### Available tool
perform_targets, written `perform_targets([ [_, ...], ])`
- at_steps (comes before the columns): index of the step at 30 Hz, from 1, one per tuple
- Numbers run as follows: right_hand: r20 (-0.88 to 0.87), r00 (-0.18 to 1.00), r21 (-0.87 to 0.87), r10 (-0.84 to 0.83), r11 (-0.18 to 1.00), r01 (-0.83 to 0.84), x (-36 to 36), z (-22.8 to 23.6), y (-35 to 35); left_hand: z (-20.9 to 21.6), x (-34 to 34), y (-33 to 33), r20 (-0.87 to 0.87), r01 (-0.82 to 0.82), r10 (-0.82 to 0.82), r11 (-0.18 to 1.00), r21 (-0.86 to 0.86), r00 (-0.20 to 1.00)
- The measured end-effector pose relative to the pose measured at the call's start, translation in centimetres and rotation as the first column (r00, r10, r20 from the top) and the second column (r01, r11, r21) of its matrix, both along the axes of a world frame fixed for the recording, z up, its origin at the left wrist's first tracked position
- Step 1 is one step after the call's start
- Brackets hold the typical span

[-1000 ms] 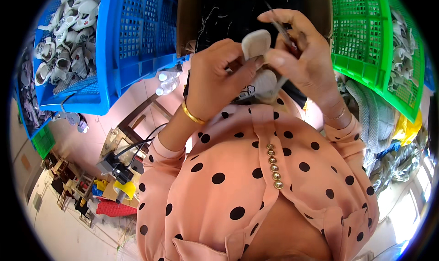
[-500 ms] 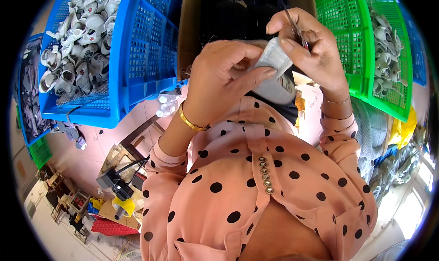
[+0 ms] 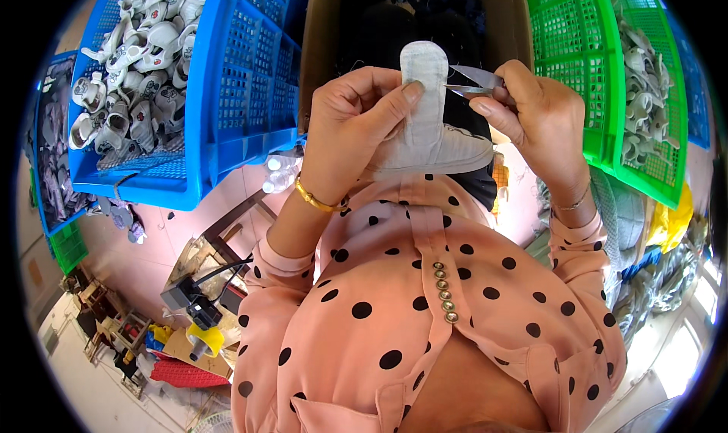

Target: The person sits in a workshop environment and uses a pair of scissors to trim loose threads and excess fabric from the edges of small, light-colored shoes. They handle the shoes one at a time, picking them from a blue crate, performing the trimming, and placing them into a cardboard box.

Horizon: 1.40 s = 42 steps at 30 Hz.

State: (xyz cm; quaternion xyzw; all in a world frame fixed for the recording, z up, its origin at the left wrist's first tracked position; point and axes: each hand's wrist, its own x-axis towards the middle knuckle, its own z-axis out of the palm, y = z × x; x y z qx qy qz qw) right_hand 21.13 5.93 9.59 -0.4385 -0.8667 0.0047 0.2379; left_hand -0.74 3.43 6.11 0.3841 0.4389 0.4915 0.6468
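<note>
My left hand is closed on a small off-white fabric shoe upper, the thumb pressing on its flat face. A rounded strap or tongue of the upper points up, away from me. My right hand grips a pair of thread snips. The two metal blades are spread apart, with their tips at the right edge of the upright flap. Most of the snips' handles are hidden inside my right fingers. Part of the upper is hidden behind my left hand.
At the left stands a blue plastic basket heaped with small white shoe uppers. A green basket with more grey-white pieces stands at the right. Between them is a cardboard box with dark contents. Clear plastic bottles are on the floor.
The upper has been turned so its flap stands upright and its body shows. My right hand has moved down and right, and the snips now point left at the flap with blades apart.
</note>
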Motion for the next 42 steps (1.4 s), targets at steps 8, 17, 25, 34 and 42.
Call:
perform_targets([
  [8, 0.207, 0.978, 0.06, -0.037, 0.998, 0.025, 0.7, 0.4, -0.4, 0.3, 0.4, -0.4, -0.013, -0.009, 0.009, 1.0, 0.0, 1.0],
  [17, 0.247, 0.968, 0.215, -0.033, 0.976, -0.022, 0.6, 0.7, 0.0, 1.0, 1.1, -0.9, -0.011, -0.005, 0.006, 1.0, 0.012, 1.0],
  [25, 0.3, 0.954, 0.211, -0.019, 0.976, -0.047, 0.7, 1.4, 0.0, 0.7, 1.3, -1.1, 0.021, -0.005, 0.005, 1.0, -0.017, 1.0],
  [34, 0.316, 0.949, 0.231, -0.008, 0.971, -0.068, 0.4, 1.7, 0.0, 0.5, 1.2, -1.3, 0.095, -0.026, 0.03, 0.999, -0.043, 0.995],
  [42, 0.333, 0.942, 0.157, 0.045, 0.982, -0.103, 0.6, 1.4, -0.2, 0.1, 0.9, -1.8, 0.038, -0.018, 0.017, 0.999, 0.027, 0.999],
])
